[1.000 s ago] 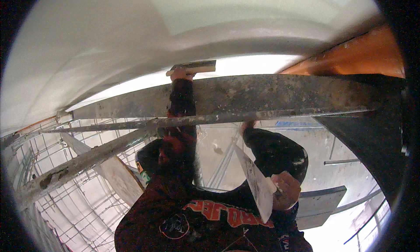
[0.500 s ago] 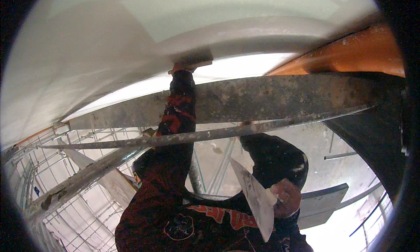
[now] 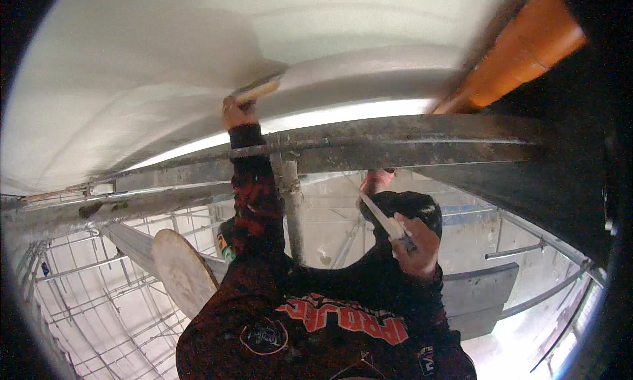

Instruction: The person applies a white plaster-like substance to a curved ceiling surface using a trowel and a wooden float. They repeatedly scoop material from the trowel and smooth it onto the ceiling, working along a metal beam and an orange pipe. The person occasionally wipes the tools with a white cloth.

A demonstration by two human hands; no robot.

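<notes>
My left arm is raised, and my left hand point(image 3: 237, 113) grips a plastering float point(image 3: 260, 92) with a pale yellowish edge. The float lies against the smooth, curved whitish wall surface point(image 3: 165, 57), its far side blurred and in shadow. Lower down on the right, in front of my chest, my right hand point(image 3: 418, 247) is closed round the handle of a plastering trowel point(image 3: 377, 212). The trowel's flat blade shows nearly edge on and points up to the left. My fingers hide much of its handle.
A grey beam point(image 3: 395, 139) crosses beyond my arms, joined by an upright pole point(image 3: 290, 189). An orange pipe point(image 3: 521, 50) slants down at the upper right. Scaffold bars point(image 3: 86, 271) and a round pale board point(image 3: 178, 271) stand at lower left. A grey plank point(image 3: 481, 301) lies right.
My left hand has slid left along the wall with the float. My right hand has risen, and the trowel has turned from showing its broad face to nearly edge on. The view has shifted.
</notes>
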